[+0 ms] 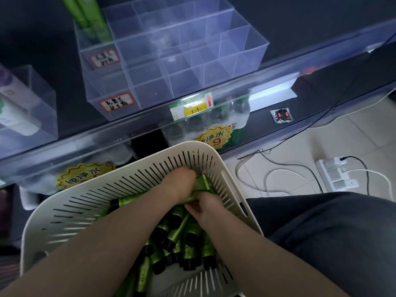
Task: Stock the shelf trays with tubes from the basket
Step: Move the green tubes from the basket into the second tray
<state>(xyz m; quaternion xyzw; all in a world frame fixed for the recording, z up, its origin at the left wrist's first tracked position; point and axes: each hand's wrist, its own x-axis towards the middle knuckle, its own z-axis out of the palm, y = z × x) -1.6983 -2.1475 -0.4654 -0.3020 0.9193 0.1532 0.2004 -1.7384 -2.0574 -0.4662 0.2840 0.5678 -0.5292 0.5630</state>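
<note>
Well, a dark shelf (64, 97) runs across the upper part of the view, with a clear plastic rail along its front edge. On it stands a clear tray (150, 93) divided into many compartments, with two handwritten labels on its left front walls. Two upright tubes (90, 18) stand in its back-left compartment. A price tag (190, 107) sits on the rail, and below it are packs of water bottles (225, 112) with yellow signs. To the right the floor (364, 136) is of pale tiles, and a white power strip (334, 174) with cables lies there.

A cream basket (192, 144) with slotted walls is just below the shelf, near the person's dark trouser leg. Inside it lie the tubes (177, 236), green with black caps, piled in different directions.

Both bare arms reach into the basket towards its far right corner. The left hand (177, 183) has its fingers curled round the flat ends of some tubes there. The right hand (205, 207) is just beside it, and its fingers pinch a green tube that lies under the left wrist. I cannot tell if both hands hold the same tube.
</note>
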